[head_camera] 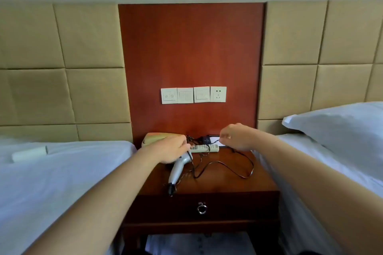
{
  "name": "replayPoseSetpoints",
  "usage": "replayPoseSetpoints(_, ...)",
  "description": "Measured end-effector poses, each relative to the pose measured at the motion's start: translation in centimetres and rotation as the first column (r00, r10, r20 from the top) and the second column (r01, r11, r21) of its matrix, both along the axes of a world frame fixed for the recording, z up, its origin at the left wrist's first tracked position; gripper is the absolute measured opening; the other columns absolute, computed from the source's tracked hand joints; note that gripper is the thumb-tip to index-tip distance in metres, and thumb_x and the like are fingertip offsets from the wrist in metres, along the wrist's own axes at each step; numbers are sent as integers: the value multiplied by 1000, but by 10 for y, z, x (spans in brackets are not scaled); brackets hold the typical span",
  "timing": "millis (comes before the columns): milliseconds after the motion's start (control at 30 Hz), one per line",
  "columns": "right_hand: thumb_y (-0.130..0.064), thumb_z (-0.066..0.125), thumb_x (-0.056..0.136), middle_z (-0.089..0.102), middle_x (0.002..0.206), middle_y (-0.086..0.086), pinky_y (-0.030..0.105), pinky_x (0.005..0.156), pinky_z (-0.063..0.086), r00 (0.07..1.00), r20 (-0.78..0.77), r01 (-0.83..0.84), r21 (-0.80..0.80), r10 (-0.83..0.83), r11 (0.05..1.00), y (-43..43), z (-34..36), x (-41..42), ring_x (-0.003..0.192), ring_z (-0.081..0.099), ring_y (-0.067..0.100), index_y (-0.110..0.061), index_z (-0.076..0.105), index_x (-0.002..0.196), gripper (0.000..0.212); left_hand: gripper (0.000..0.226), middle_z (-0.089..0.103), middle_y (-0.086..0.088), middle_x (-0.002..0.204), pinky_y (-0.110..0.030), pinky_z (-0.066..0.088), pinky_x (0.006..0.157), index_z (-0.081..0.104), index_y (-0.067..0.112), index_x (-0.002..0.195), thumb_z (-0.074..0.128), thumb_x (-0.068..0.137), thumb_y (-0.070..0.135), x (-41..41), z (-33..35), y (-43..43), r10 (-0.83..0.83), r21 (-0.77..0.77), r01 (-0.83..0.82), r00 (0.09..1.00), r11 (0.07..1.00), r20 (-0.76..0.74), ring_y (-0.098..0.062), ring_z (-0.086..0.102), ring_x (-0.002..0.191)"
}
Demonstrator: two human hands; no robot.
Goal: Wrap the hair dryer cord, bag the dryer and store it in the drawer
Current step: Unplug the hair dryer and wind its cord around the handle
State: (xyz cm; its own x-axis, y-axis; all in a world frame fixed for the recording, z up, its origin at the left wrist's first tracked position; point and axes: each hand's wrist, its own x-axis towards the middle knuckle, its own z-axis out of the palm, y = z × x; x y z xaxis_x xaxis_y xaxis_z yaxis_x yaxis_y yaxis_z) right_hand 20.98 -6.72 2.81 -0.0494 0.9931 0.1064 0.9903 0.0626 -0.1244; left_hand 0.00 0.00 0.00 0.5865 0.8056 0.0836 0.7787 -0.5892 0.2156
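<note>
A silver hair dryer (177, 168) lies on the dark wooden nightstand (223, 184), its handle pointing toward me. My left hand (172, 150) rests over the dryer's head and grips it. The black cord (228, 164) sprawls in loose loops across the tabletop to the right. My right hand (236, 136) hovers above the back of the table, fingers pinched on a stretch of the cord. The drawer (203, 206) under the tabletop is closed, with a metal ring pull (201, 209). No bag is clearly visible.
A white remote control (204, 148) and a beige telephone (157, 137) sit at the back of the nightstand, beside a small dark adapter (206, 140). Wall switches and a socket (218, 94) are above. White beds flank both sides, a pillow (339, 126) on the right.
</note>
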Motion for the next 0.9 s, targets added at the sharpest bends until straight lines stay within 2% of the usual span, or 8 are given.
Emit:
replayPoseSetpoints(133,-28,42,97,64,115,10,37,91,46,1000,1,-10,-28,11,1000,6,-19,-2,106,57,29,-7,64,110,32,34,52,-4,99,-33,35,74,50,8,109,30,101,34,-2,-28,9,45,-91,-41,998,995,51,-18,45,84)
replayPoseSetpoints(300,-23,43,95,64,110,11,32,84,42,995,-77,-59,-31,56,998,33,-62,3,100,56,26,-7,63,103,26,27,46,-4,84,-31,32,67,44,12,87,31,100,32,1,-75,36,170,-157,-149,977,976,128,-19,44,79)
replayPoseSetpoints(367,-22,46,93,65,109,9,32,81,45,988,-136,-74,-7,72,997,46,-85,8,97,58,24,-11,64,103,23,32,53,-8,92,-31,33,65,49,7,94,31,100,33,3,-97,49,226,-192,-201,966,961,122,-24,50,85)
replayPoseSetpoints(467,-21,47,93,65,107,7,29,78,44,977,-195,-76,32,81,997,64,-115,11,98,59,25,-13,64,104,22,36,52,-14,117,-33,39,75,45,2,116,35,99,32,11,-128,67,326,-255,-288,938,923,121,-29,53,100)
replayPoseSetpoints(633,-26,46,94,61,112,6,35,88,46,963,-230,-120,94,139,988,90,-151,5,103,58,25,-15,61,108,23,36,52,-16,114,-33,40,73,40,0,121,45,97,27,23,-155,91,409,-281,-352,895,893,177,-30,54,97)
replayPoseSetpoints(733,-33,44,95,59,109,3,37,82,48,966,-224,-102,130,129,986,102,-164,0,100,58,24,-16,60,107,25,40,56,-17,116,-32,38,69,41,0,119,50,95,30,28,-160,108,455,-264,-405,874,875,171,-33,57,103)
replayPoseSetpoints(800,-38,41,95,59,107,0,32,71,43,979,-187,-44,180,78,983,108,-171,-1,98,58,23,-19,58,105,27,43,57,-13,111,-30,38,66,44,2,115,52,93,38,30,-161,117,478,-264,-434,869,861,128,-30,57,94)
replayPoseSetpoints(900,-45,39,95,61,97,-3,31,66,44,993,-121,44,233,-16,972,115,-180,-5,92,59,21,-19,57,95,32,38,49,0,81,-29,35,61,47,9,97,49,92,47,31,-168,128,473,-249,-442,878,861,75,-22,50,77)
